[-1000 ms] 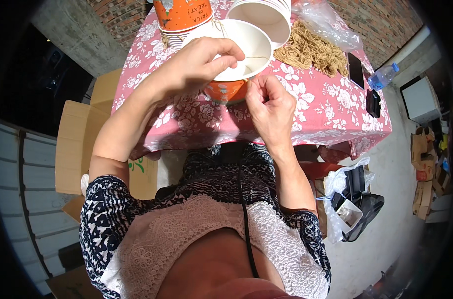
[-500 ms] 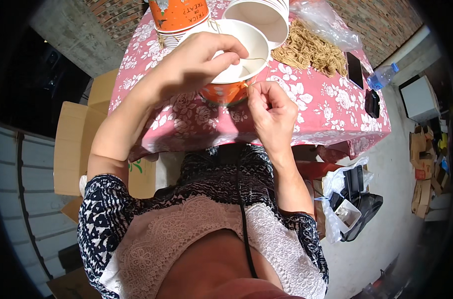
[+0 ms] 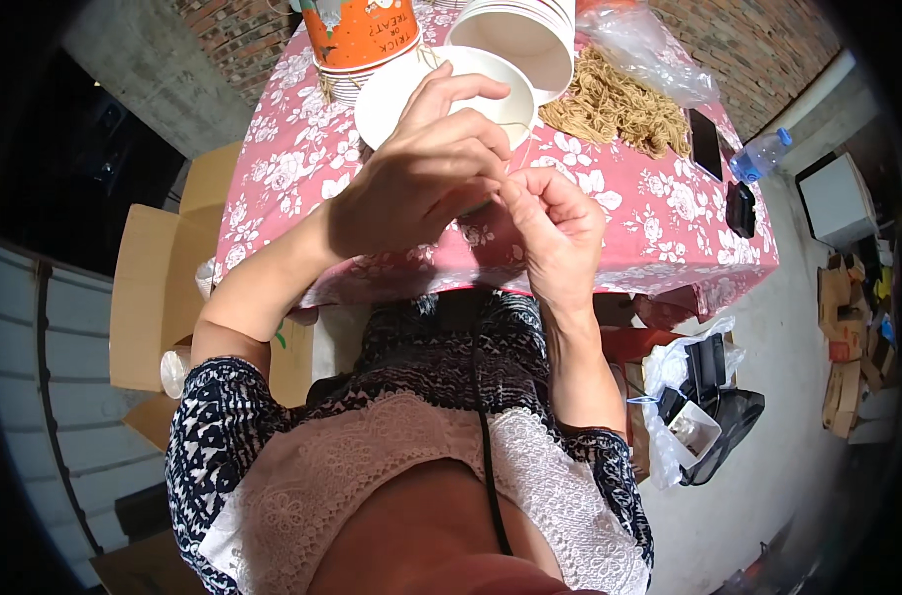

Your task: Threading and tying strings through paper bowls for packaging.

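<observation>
A paper bucket [image 3: 384, 107] with a white inside stands in front of me on the table, its mouth facing up. My left hand [image 3: 411, 183] crosses over its near side and hides most of its outer wall. A thin tan cord [image 3: 526, 151] runs out over the bucket's right rim. My right hand [image 3: 558, 223] pinches the cord just beside that rim. The left thumb and index finger meet the right fingertips there, also pinching at the cord, while the other left fingers stretch loosely over the bucket. The exact spot between the fingertips is partly hidden.
Stacked orange buckets [image 3: 364, 35] stand far left, and nested white-lined buckets [image 3: 518, 45] lie behind. Right of them are a heap of tan cords [image 3: 615, 104], a clear plastic bag [image 3: 659, 64], a phone [image 3: 706, 144], a black case [image 3: 740, 208] and a water bottle [image 3: 761, 156].
My left hand has come down and right from the bucket's mouth to meet the right fingertips. My right hand has shifted slightly right and down.
</observation>
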The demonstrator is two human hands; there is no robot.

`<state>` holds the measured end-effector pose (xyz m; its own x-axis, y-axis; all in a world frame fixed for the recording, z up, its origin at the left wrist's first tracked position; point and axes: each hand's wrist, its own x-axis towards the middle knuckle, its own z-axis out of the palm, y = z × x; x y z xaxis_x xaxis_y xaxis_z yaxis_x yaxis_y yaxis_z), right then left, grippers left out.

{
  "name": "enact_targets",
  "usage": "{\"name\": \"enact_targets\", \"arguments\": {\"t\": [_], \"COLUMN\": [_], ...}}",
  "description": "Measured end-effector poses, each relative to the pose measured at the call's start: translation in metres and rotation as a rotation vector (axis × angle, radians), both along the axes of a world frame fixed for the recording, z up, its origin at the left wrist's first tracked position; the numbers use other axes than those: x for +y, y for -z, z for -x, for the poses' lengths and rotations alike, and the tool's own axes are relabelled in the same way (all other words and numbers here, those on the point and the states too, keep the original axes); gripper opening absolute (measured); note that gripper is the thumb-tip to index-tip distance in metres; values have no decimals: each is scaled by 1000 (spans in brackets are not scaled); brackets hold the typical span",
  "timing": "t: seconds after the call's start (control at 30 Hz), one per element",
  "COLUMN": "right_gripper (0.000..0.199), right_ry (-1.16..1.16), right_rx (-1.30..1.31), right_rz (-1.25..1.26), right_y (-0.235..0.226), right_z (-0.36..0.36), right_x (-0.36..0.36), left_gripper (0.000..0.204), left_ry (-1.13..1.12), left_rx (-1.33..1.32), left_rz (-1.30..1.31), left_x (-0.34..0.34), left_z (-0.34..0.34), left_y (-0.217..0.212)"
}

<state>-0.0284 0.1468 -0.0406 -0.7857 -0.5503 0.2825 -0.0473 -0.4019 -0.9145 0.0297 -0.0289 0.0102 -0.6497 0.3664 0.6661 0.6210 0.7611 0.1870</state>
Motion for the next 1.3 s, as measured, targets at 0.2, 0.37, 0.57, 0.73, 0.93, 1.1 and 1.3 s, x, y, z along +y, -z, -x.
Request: {"name": "enact_targets", "arguments": {"t": [0.2, 0.37, 0.57, 0.73, 0.93, 1.1, 1.3], "right_gripper": [6, 7, 5, 4, 7, 7, 7], "right_ry": [46, 150, 245, 369, 391, 376, 375], "right_rx": [88, 248, 413, 375, 368, 345, 350], "right_rz": [23, -71, -125, -176, -237, -261, -262], "right_y": [-1, -2, 12, 20, 21, 18, 20], "right_z": [-7, -13, -12, -5, -3, -3, -1], "right_x": [-5, -8, -14, -15, -20, -22, -24], "left_gripper": [7, 10, 8, 7, 10, 11, 11], "left_ry": [-75, -107, -152, -169, -158, -193, -223], "left_rx": [54, 83, 142, 324, 388, 349, 287], "left_rz": [6, 22, 36, 8, -39, -25, -41], "left_x": [5, 4, -2, -23, -28, -28, -28], "left_z": [-5, -6, -5, -4, -3, -6, -5], "left_y": [0, 0, 5, 1, 2, 1, -2]}}
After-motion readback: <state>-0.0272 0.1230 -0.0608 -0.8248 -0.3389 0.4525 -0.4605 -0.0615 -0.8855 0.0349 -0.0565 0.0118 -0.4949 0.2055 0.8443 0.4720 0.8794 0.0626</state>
